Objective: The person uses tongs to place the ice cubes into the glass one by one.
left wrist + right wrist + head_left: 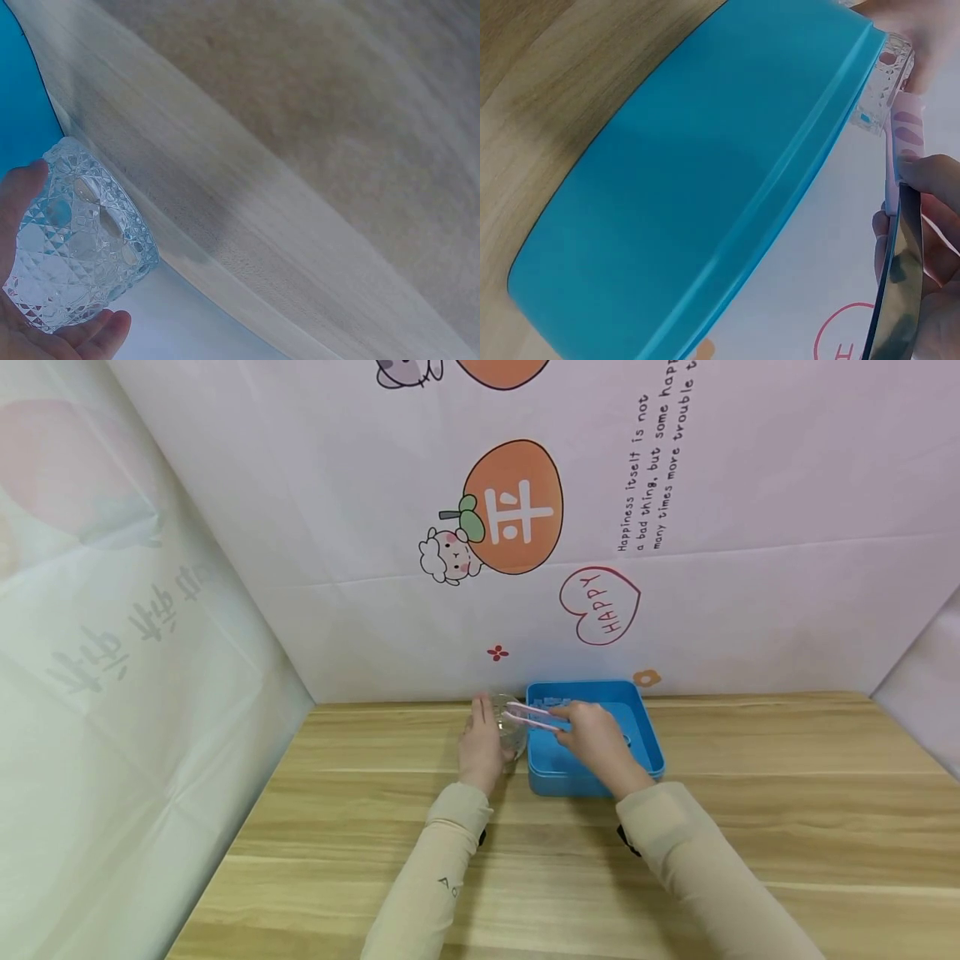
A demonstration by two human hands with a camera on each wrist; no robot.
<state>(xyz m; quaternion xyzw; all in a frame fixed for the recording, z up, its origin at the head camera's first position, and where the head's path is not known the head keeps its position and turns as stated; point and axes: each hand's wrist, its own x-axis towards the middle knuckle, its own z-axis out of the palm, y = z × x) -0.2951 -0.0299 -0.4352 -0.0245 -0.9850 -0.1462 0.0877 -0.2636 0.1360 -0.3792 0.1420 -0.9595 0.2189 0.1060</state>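
A clear cut-glass cup (pixel 82 240) stands against the left side of a blue box (pixel 555 756). My left hand (pixel 480 747) grips the cup, thumb on one side and fingers round the other in the left wrist view. Between its thumb and fingers my right hand (pixel 595 739) pinches a pair of pink tongs (pixel 908 135), which show shiny metal toward the handle end. Reaching left across the box wall, the tong tips overlap the cup's mouth in the head view. What sits between the tips is too small to make out.
Small pale-blue pieces (pixel 551 702) lie in the box's far left corner, and a small ring-like piece (pixel 627 740) is near its right wall. Close behind the box and cup rises a printed white cloth (pixel 405 635). Wooden tabletop (pixel 360 827) extends around them.
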